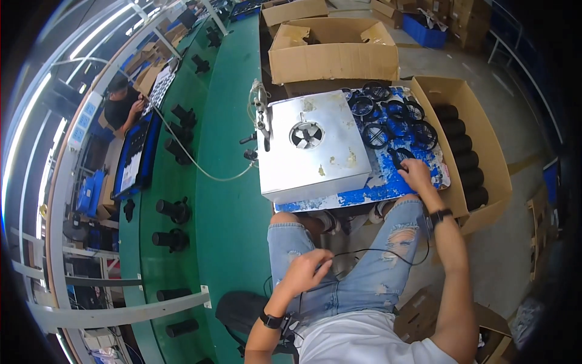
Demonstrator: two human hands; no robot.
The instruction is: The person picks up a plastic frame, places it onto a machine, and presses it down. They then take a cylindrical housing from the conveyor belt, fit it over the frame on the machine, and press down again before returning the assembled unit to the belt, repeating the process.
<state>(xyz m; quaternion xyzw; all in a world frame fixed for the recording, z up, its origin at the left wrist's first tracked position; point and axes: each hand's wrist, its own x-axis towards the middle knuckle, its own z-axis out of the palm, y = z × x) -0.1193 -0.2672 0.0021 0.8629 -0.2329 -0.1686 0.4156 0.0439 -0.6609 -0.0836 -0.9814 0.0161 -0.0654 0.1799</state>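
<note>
My right hand (416,176) is at the near right of a blue, paint-worn board (379,176). Its fingers are closed on the edge of a black round plastic part (399,156), which lies among several similar black rings with crossed spokes (376,136). My left hand (308,272) hovers over my left thigh, fingers loosely bent, thumb apart, and nothing visible in it. Left of the rings stands a silver metal box (315,173) with a round opening (306,135) in its top, where dark and light blade-like shapes show. A small metal clamp-like mechanism (260,112) is fixed at its left side.
An open carton (503,176) with several black cylinders (462,144) stands at the right; another carton (333,64) is beyond the box. Along the left runs a green bench (230,182) with black parts (173,210). A co-worker (121,109) sits across it. A black cable (376,250) crosses my lap.
</note>
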